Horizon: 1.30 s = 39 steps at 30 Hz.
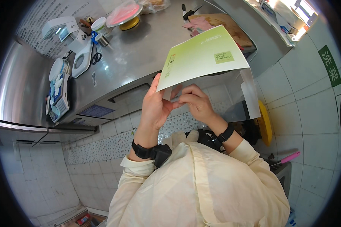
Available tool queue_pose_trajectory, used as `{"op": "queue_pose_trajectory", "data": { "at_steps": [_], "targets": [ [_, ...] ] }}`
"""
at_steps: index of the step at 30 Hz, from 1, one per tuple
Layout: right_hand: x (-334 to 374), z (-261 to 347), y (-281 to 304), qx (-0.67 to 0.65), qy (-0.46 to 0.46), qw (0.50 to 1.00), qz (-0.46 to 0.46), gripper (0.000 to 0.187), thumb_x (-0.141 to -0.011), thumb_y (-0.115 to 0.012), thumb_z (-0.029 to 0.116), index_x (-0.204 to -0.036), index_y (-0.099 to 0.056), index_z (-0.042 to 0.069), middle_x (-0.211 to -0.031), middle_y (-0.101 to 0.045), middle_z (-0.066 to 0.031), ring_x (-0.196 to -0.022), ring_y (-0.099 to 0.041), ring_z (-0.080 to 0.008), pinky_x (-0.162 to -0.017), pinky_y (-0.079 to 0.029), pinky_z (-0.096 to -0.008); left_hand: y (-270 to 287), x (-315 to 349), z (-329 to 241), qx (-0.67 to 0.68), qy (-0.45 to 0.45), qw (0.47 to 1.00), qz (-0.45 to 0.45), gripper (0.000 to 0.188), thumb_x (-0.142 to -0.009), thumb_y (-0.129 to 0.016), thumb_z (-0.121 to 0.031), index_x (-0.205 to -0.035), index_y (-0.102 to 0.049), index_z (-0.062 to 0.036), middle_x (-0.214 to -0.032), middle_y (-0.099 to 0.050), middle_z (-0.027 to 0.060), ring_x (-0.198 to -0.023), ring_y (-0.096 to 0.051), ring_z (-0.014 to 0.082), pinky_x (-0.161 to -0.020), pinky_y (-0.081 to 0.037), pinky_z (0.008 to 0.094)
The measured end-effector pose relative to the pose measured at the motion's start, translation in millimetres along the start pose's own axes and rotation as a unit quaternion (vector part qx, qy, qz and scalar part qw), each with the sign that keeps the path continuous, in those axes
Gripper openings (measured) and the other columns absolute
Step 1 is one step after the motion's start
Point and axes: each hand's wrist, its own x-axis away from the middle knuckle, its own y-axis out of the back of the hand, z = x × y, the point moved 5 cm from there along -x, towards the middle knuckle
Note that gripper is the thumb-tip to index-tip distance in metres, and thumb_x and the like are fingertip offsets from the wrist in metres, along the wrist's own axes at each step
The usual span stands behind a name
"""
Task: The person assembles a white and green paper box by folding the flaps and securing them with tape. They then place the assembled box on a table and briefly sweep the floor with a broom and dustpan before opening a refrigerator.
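A light green and white cardboard cake box [195, 56] with see-through sides is held up in front of me, its top tilted. My left hand [155, 106] grips its near left corner, the thumb along the outside edge and the other fingers partly under it. Just below the box's near edge is my right hand [197, 102], its fingers curled and its fingertips meeting the left fingers beside a small white flap. What the right fingertips pinch is hidden. At the box's right end a white side flap [250, 94] hangs down.
Behind the box runs a steel counter [129, 56]. On it are a white mixer-like machine [81, 53], scissors [96, 57], a cake turntable [129, 23] and a cutting board [227, 28] with a pink cloth. A scale [60, 100] sits at the left. A yellow object [265, 125] stands at right.
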Motion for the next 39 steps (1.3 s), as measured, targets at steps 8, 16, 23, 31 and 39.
{"op": "queue_pose_trajectory", "data": {
  "at_steps": [8, 16, 23, 31, 39],
  "targets": [
    [0.4, 11.5, 0.5, 0.034, -0.018, 0.999, 0.007, 0.024, -0.078, -0.053, -0.01, -0.094, -0.062, 0.006, -0.087, -0.048, -0.0072, -0.079, -0.053, -0.0217, -0.069, -0.047, -0.0293, -6.7, 2.4, -7.8, -0.009, -0.007, 1.0, 0.014, 0.033, -0.096, -0.044, -0.018, -0.127, -0.043, -0.0075, -0.11, -0.053, 0.004, -0.088, -0.052, 0.012, -0.063, -0.057, 0.0324],
    [2.1, 3.1, -1.1, -0.016, -0.044, 0.999, 0.007, 0.022, -0.079, -0.056, -0.008, -0.095, -0.063, 0.006, -0.089, -0.049, -0.0079, -0.08, -0.054, -0.0222, -0.07, -0.049, -0.0313, -3.4, 4.8, -2.4, -0.004, -0.002, 1.0, 0.006, 0.033, -0.097, -0.043, -0.019, -0.128, -0.044, -0.0074, -0.101, -0.051, 0.0013, -0.077, -0.044, 0.0097, -0.065, -0.056, 0.0328],
    [-2.1, 8.8, -1.9, 0.035, -0.028, 0.998, 0.042, 0.02, -0.081, -0.055, -0.006, -0.096, -0.061, 0.006, -0.089, -0.051, -0.0086, -0.082, -0.056, -0.0229, -0.072, -0.049, -0.0311, -0.6, 6.1, -3.5, -0.022, -0.005, 0.999, 0.033, 0.035, -0.098, -0.041, -0.02, -0.13, -0.042, -0.0078, -0.104, -0.051, 0.0016, -0.079, -0.044, 0.0103, -0.067, -0.056, 0.0336],
    [-0.3, 5.7, -4.8, 0.003, -0.054, 0.998, 0.034, 0.018, -0.081, -0.054, -0.006, -0.093, -0.061, 0.005, -0.09, -0.052, -0.0094, -0.082, -0.057, -0.0236, -0.072, -0.049, -0.0325, 2.9, 5.3, -3.3, -0.004, -0.001, 1.0, 0.019, 0.035, -0.097, -0.042, -0.018, -0.131, -0.042, -0.0084, -0.105, -0.05, 0.0015, -0.08, -0.044, 0.0102, -0.07, -0.056, 0.0353],
    [-5.3, 4.9, -3.3, -0.023, -0.074, 0.994, 0.083, 0.012, -0.084, -0.055, -0.001, -0.093, -0.06, 0.005, -0.089, -0.054, -0.0087, -0.079, -0.057, -0.0206, -0.071, -0.049, -0.0325, 4.1, 5.3, -1.6, -0.012, 0.003, 1.0, 0.012, 0.034, -0.097, -0.043, -0.019, -0.129, -0.044, -0.0084, -0.104, -0.05, 0.0004, -0.077, -0.042, 0.0096, -0.072, -0.057, 0.0372]
  ]
}}
